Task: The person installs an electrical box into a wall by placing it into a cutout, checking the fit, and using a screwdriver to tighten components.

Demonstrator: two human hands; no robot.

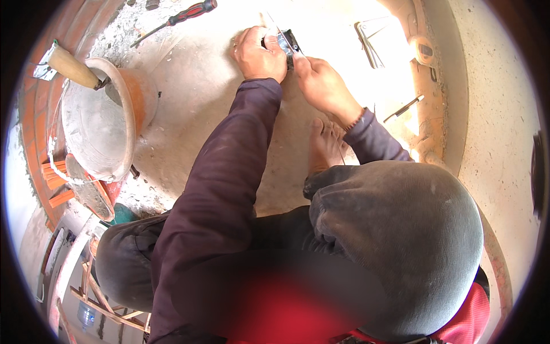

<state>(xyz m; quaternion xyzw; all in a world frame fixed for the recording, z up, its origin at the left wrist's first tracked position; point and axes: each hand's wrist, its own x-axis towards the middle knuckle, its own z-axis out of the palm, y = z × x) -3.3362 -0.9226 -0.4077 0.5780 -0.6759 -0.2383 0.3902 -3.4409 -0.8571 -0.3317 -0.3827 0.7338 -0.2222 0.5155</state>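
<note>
I find the block [291,40] between both hands, over the floor [195,97]. Left hand [260,58]: fingers closed on it. Right hand [325,83]: fingers bent in by a rod [278,26]; grip, I cannot tell. I judge fine work underway; next calls for steadiness.

The left hand [260,54] is gripping a small dark box [293,40]; the right hand [325,86] is meeting its near side. A bucket [137,94] is standing left.
</note>
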